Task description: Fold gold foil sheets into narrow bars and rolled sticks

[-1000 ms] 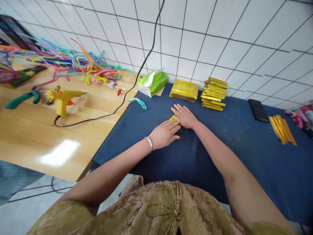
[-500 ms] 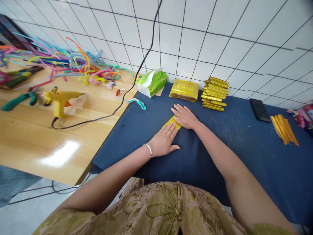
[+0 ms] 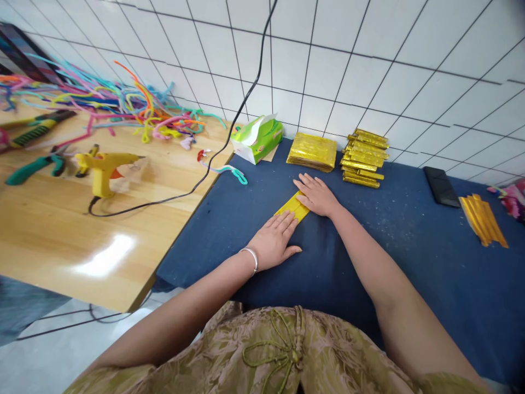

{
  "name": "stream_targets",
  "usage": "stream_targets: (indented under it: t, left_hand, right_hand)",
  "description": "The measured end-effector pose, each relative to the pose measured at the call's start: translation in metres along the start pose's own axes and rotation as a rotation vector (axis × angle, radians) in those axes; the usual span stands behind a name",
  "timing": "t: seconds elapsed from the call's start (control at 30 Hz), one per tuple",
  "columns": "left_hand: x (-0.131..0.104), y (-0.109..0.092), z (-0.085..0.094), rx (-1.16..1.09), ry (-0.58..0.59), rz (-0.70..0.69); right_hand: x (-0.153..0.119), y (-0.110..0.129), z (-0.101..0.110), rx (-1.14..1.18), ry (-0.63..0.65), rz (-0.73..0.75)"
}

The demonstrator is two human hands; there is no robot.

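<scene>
A flat gold sheet (image 3: 293, 204) lies slantwise on the dark blue cloth (image 3: 229, 219). My left hand (image 3: 273, 239) rests flat with its fingertips on the sheet's lower edge, thumb stretched out to the side. On the sheet's upper right end lies my right hand (image 3: 318, 196), palm down with fingers extended. Beyond the hands sit a neat stack of gold sheets (image 3: 311, 151) and, to its right, a pile of narrow folded gold strips (image 3: 363, 158).
A green tissue box (image 3: 257, 139) stands by the tiled wall. At right are a black phone (image 3: 441, 186) and orange-gold strips (image 3: 484, 220). The wooden table (image 3: 53, 230) holds a yellow glue gun (image 3: 104, 169), pliers (image 3: 35, 167) and colourful pipe cleaners (image 3: 135, 104). A black cord (image 3: 241, 104) crosses in front.
My hands are slightly farther apart along the gold sheet, and more of it shows between them. The whole view has shifted slightly.
</scene>
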State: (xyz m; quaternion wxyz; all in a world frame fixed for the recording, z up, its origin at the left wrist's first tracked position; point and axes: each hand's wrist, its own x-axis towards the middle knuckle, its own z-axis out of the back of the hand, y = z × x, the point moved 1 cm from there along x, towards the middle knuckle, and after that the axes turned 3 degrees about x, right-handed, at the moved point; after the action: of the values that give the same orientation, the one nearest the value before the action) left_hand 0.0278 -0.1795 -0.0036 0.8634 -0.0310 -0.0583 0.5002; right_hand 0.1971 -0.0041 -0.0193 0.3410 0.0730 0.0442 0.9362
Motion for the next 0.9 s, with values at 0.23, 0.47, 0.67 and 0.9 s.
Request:
stream_targets:
  t: [0.23,0.47,0.67,0.9]
  left_hand:
    - [0.002,0.000,0.001,0.018,0.030,-0.020]
    - [0.001,-0.001,0.002,0.045,0.036,-0.026]
    - [-0.001,-0.002,0.003,0.039,0.001,-0.029]
    - [-0.005,-0.002,0.000,0.027,-0.007,-0.034]
  right_hand:
    - [0.001,-0.005,-0.002,0.009,-0.007,-0.006]
    - [-0.001,-0.012,0.003,0.014,-0.087,-0.070]
    - [-0.011,0.020,0.017,0.027,-0.200,-0.025]
    - [-0.042,0.087,0.007,0.204,0.034,0.094]
